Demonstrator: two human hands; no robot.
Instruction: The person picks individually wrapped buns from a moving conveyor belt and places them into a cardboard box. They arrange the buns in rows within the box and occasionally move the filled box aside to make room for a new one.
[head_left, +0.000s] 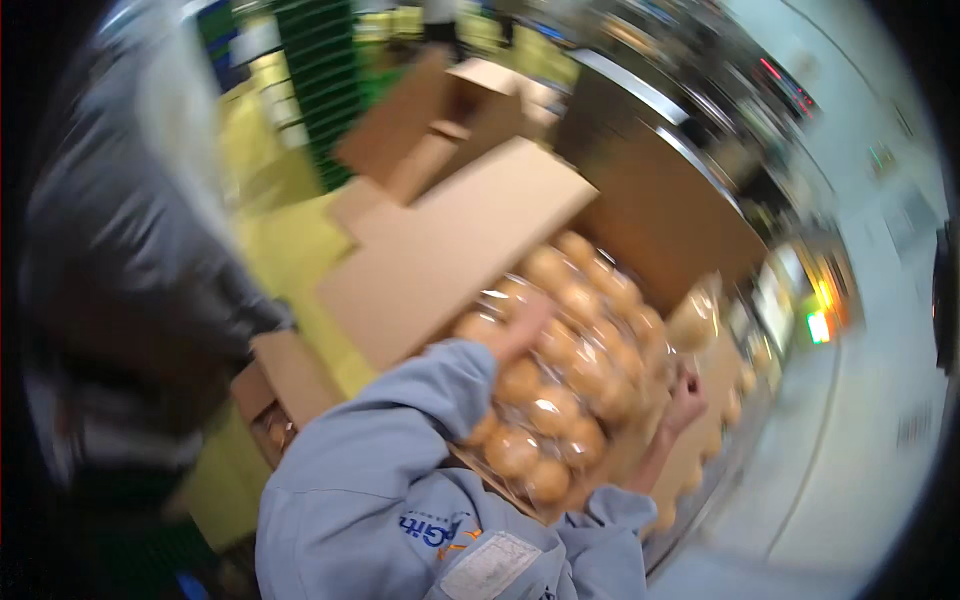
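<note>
An open cardboard box [440, 255] in front of me is filled with round golden-brown buns [555, 410] in shiny clear plastic bags. My left hand [522, 328] lies over the bagged buns at the box's left side; blur hides how its fingers are set. Farther right, past the box's edge, my right hand [686, 402] is closed. Just above it a clear bag with a bun in it [694, 318] stands up, its lower end at my fingers. Motion smears the exact grip.
On the right runs a conveyor with a row of buns [733, 408]. A brown box flap [655, 190] rises at the far side. Another open carton [450, 120] stands beyond, near green crates [318, 80]. A person in dark clothing [130, 220] is close on the left.
</note>
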